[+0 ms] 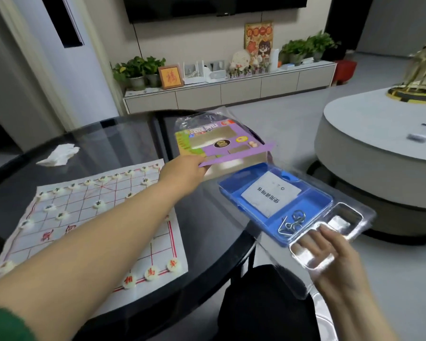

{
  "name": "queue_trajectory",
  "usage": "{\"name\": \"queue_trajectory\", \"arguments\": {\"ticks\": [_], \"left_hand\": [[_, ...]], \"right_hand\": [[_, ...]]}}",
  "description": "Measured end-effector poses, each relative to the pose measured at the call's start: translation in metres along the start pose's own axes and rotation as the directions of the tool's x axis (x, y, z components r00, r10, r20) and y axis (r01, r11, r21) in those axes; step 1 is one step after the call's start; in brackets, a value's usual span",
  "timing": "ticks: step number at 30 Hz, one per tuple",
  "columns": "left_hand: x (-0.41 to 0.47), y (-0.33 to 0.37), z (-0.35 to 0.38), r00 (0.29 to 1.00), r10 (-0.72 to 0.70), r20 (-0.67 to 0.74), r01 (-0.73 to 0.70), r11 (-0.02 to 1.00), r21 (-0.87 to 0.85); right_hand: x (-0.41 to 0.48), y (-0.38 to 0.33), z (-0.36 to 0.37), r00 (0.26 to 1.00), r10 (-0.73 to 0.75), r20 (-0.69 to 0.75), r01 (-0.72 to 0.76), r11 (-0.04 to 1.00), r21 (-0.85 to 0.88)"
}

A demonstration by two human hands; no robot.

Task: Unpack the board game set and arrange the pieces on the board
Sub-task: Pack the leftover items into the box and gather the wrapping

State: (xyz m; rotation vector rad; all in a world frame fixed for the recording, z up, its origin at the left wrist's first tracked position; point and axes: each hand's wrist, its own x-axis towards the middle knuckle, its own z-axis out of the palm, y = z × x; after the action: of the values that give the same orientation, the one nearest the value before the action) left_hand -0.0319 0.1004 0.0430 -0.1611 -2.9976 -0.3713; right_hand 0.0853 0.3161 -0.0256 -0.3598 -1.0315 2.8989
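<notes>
**Both hands on packaging; board laid out at 8 o'clock**

Left arm: stretched long from the 7 o'clock corner of the view toward centre, with a green sleeve (3, 323) pushed up at the elbow end. The left hand (182, 172) has closed on the near-left corner of the purple box (214, 139). Its fingertips are hidden under the box's lilac flap. The box sits at 12 o'clock from view centre, near the far rim of the dark glass table (207, 230), tilted, with the flap jutting toward 3 o'clock. I cannot tell whether the box rests on the glass.

Right arm: enters at 5 o'clock. The right hand (335, 262) grips the near end of the clear plastic tray (354, 217) from below, its fingers showing through the plastic. The tray is at 4 o'clock from centre and hangs past the table's right edge.

Tray contents:
- The blue insert (234, 190) fills the far half.
- A white instruction sheet (271, 194) lies flat in the insert's large compartment, printed side up.
- A wire puzzle (292, 223) of bent metal sits in the insert's near compartment, just beside the fingers.
- The clear pockets at the near end are too glary to read.

The board (84, 205) is a pale sheet with red grid lines, flat on the table at 8 o'clock and partly under the left forearm. White disc pieces (150, 274) stand on it, in a row along the far edge and several along the near edge.

A crumpled tissue (58, 155) lies at 10 o'clock, apart from the board.
</notes>
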Motion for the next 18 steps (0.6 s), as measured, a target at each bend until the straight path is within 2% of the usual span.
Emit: {"name": "queue_trajectory", "arguments": {"ticks": [5,8,11,18], "left_hand": [[0.008,-0.002,0.006,0.999,-0.02,0.025,0.022,0.997,-0.07],[0.014,-0.003,0.01,0.999,-0.033,0.03,0.036,0.995,-0.093],[0.019,-0.004,0.016,0.998,-0.041,0.04,0.045,0.994,-0.101],[0.023,0.003,0.017,0.996,-0.038,0.082,0.048,0.99,-0.13]], "right_hand": [[-0.005,-0.005,-0.021,0.999,-0.003,0.032,0.003,1.0,-0.005],[-0.008,-0.006,-0.034,0.999,0.033,-0.015,-0.034,0.994,-0.099],[-0.018,-0.009,-0.039,0.999,0.03,-0.024,-0.032,0.997,-0.07],[-0.027,-0.011,-0.009,0.996,0.04,0.077,-0.036,0.998,-0.049]]}}
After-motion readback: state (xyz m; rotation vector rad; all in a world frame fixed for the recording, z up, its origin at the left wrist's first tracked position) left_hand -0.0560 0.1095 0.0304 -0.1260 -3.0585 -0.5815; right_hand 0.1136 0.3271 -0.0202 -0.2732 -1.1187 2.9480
